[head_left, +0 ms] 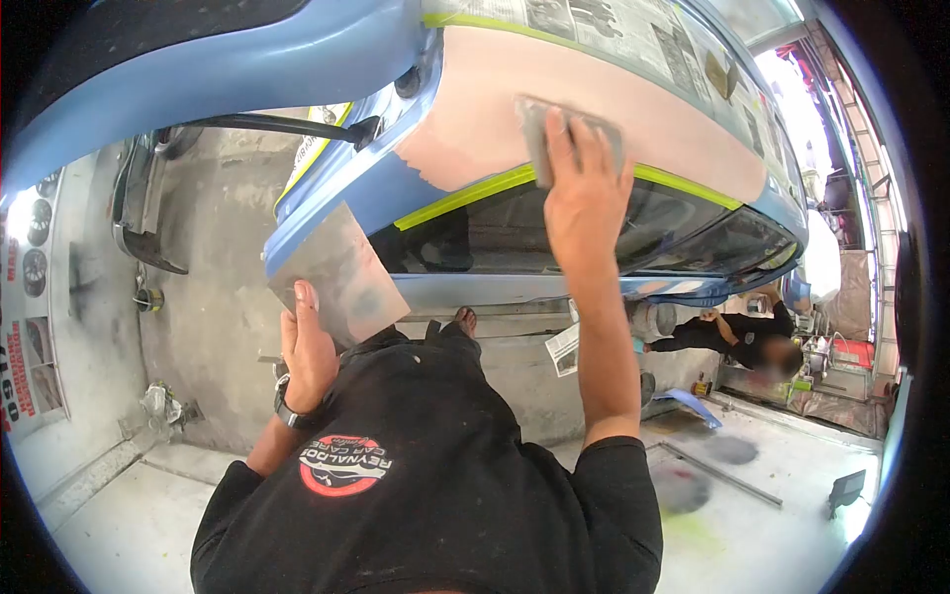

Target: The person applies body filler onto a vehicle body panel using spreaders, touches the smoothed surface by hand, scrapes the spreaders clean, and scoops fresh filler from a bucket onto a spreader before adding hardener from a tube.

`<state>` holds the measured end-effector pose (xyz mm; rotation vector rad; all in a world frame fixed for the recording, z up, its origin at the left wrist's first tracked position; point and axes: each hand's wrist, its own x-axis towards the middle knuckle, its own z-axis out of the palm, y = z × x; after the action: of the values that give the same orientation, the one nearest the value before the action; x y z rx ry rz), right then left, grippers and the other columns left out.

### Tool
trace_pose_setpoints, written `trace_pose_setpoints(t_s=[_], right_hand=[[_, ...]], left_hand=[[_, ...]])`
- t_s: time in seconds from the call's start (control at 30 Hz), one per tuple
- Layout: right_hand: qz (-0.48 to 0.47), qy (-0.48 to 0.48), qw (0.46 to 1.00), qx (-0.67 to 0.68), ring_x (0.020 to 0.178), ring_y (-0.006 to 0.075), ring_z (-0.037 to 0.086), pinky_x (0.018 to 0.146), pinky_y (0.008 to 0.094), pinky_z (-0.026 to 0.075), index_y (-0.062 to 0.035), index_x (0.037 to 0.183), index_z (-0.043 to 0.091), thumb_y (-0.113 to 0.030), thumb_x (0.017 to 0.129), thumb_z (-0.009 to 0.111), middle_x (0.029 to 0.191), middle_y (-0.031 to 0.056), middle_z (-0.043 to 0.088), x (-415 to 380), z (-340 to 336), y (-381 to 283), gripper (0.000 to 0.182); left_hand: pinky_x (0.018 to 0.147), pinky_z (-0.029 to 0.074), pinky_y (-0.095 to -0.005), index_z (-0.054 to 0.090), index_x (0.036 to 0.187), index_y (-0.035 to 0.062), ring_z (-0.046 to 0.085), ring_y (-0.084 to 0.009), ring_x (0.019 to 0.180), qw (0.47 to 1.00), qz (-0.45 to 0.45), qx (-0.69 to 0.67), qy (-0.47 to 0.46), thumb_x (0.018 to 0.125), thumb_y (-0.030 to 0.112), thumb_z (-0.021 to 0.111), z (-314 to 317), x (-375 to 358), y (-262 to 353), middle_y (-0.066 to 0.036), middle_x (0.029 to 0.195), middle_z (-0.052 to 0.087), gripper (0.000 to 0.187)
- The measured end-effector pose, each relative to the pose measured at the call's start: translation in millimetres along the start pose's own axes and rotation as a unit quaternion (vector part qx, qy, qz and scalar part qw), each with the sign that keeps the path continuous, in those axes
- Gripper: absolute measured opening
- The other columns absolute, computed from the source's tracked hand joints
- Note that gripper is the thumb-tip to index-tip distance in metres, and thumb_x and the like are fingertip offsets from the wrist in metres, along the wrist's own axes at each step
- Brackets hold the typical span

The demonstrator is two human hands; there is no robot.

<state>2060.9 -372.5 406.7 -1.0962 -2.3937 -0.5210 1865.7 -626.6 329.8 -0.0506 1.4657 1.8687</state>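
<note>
My right hand (589, 188) is closed on a flat grey spreader (623, 139) with a pale, smeared edge. It lies against a pinkish filler-coated area (475, 109) of the blue car's upper body, just above a strip of yellow-green masking tape (475, 196) along the dark side window (485, 238). Low at the left, my left hand (309, 351) grips a rectangular greyish board (346, 277) by its near corner, thumb on top. Pinkish smears mark the board's face. It is tilted, in front of the car's blue edge.
Newspaper (633, 35) masks the car beyond the filler. A raised blue panel (247, 84) with a black strut (267, 124) hangs at upper left. A co-worker (742, 332) is low at the right. A detached bumper (139, 213) stands by the left wall.
</note>
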Motion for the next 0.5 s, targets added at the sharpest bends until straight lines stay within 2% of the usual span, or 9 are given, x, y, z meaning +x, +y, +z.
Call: trace_pose_setpoints(t_s=[0.03,0.13,0.23,0.33,0.5], right_hand=[[0.008,0.013,1.0,0.004,0.125,0.0325,0.054,0.108,0.0651,0.031,-0.0211,0.14,0.054,-0.01,0.09,0.053,0.132,0.0096,0.058,9,0,7,0.051],[-0.005,0.025,1.0,-0.01,0.123,0.0316,0.056,0.108,0.0613,0.035,-0.0191,0.134,0.059,-0.009,0.089,0.056,0.13,0.0084,0.059,27,-7,14,0.047],[-0.007,0.021,1.0,0.011,0.123,0.0321,0.056,0.105,0.0589,0.038,-0.0185,0.13,0.062,-0.008,0.087,0.057,0.129,0.0091,0.059,35,-2,18,0.044],[-0.017,0.022,0.999,0.032,0.121,0.032,0.056,0.103,0.0554,0.041,-0.0188,0.129,0.063,-0.007,0.085,0.059,0.126,0.0099,0.06,34,5,18,0.046],[-0.036,0.035,0.998,0.04,0.12,0.0337,0.054,0.099,0.0521,0.043,-0.0193,0.13,0.061,-0.007,0.082,0.061,0.127,0.0106,0.057,22,14,10,0.05]], left_hand=[[0.123,0.021,-0.0384,0.046,0.123,-0.0135,0.032,-0.024,0.145,1.0,0.01,-0.002,0.003,0.107,0.032,0.046,3,-1,0,-0.023,0.15,0.04,0.048],[0.117,0.03,-0.0339,0.051,0.114,-0.009,0.046,-0.0178,0.132,0.999,0.038,0.017,-0.026,0.106,0.033,0.048,1,-1,-4,-0.016,0.135,0.055,0.043],[0.106,0.037,-0.028,0.055,0.107,-0.0037,0.052,-0.0105,0.114,0.998,0.031,0.025,-0.041,0.106,0.034,0.05,8,-8,4,-0.007,0.117,0.06,0.038],[0.094,0.04,-0.0244,0.058,0.101,0.0015,0.05,-0.0056,0.099,0.999,0.032,0.019,-0.021,0.105,0.036,0.052,1,-4,-5,0.0,0.103,0.059,0.035],[0.094,0.041,-0.024,0.058,0.102,0.0029,0.051,-0.0053,0.101,0.998,0.031,0.009,-0.044,0.105,0.036,0.052,-1,-3,-7,0.0,0.105,0.06,0.034]])
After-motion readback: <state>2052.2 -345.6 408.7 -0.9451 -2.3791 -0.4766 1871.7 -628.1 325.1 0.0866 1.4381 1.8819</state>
